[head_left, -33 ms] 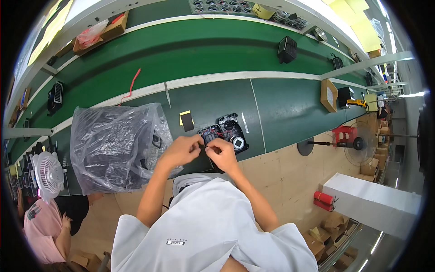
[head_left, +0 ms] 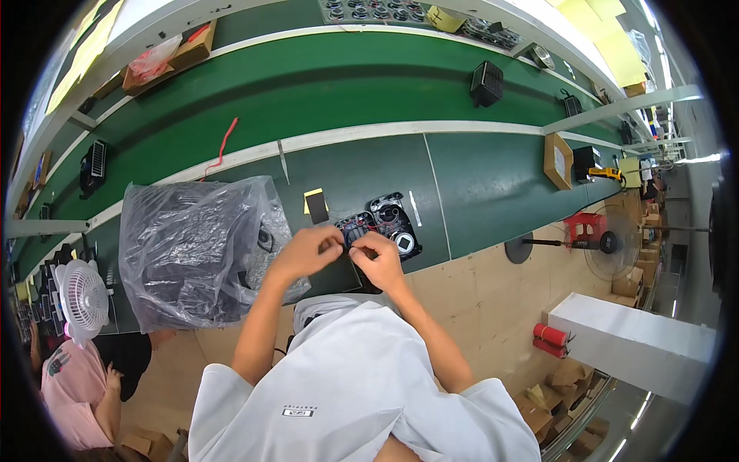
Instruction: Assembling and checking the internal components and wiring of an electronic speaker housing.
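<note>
An opened black device housing (head_left: 403,225) lies on the green bench, its two halves joined by red wires. The circuit board (head_left: 355,225) sits exposed in the left half. A round part with a white diamond-shaped centre (head_left: 405,244) shows in the right half. My left hand (head_left: 305,254) is at the board's near left side, thumb and fingertips pinched together. Close beside it, my right hand (head_left: 377,260) pinches at the board's near edge. Whatever either pinch holds is too small or hidden to make out.
On the left, a clear plastic bag (head_left: 196,254) covers dark parts. Beyond the device lie a black pad on yellow paper (head_left: 316,205) and tweezers (head_left: 284,160). A green conveyor belt (head_left: 331,85) carries black units (head_left: 487,84). A cardboard tray (head_left: 558,162) stands right; a person (head_left: 81,389) sits left.
My left hand has drawn back very slightly to the left, away from my right fingertips. My right hand and the device look nearly the same.
</note>
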`<state>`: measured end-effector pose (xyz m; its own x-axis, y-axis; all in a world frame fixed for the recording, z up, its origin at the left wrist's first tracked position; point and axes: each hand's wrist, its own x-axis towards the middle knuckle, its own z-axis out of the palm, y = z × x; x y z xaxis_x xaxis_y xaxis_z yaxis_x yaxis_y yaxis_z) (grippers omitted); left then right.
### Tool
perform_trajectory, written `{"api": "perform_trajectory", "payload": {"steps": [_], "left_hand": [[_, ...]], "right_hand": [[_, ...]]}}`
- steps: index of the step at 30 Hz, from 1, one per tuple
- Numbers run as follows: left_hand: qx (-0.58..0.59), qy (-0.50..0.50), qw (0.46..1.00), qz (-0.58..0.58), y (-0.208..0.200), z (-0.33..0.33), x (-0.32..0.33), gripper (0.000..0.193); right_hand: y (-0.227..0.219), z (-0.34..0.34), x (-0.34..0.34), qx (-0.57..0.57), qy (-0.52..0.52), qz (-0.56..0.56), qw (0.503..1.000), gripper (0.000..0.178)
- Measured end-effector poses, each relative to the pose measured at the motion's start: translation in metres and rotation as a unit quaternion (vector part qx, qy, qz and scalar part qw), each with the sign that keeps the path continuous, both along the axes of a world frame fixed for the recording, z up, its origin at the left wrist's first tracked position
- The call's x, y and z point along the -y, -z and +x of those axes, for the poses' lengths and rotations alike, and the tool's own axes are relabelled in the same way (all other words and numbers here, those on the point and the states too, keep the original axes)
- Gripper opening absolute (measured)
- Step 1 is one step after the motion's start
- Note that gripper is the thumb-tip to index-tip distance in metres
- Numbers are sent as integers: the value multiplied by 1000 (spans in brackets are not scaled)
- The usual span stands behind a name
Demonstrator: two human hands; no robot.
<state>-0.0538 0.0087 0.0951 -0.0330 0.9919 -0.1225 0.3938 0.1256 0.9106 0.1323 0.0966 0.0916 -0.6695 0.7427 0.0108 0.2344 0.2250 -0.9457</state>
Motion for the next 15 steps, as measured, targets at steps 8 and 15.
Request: {"api": "perform_trajectory", "payload": {"steps": [8,15], "left_hand": [[371,-66,906,-192,37,-5,-4,16],[539,-137,823,-117,34,10,0,25]], "right_hand": [[9,3,-5,-97,6,-31,995,10],[23,12,-4,1,32,-145,989,12]]}}
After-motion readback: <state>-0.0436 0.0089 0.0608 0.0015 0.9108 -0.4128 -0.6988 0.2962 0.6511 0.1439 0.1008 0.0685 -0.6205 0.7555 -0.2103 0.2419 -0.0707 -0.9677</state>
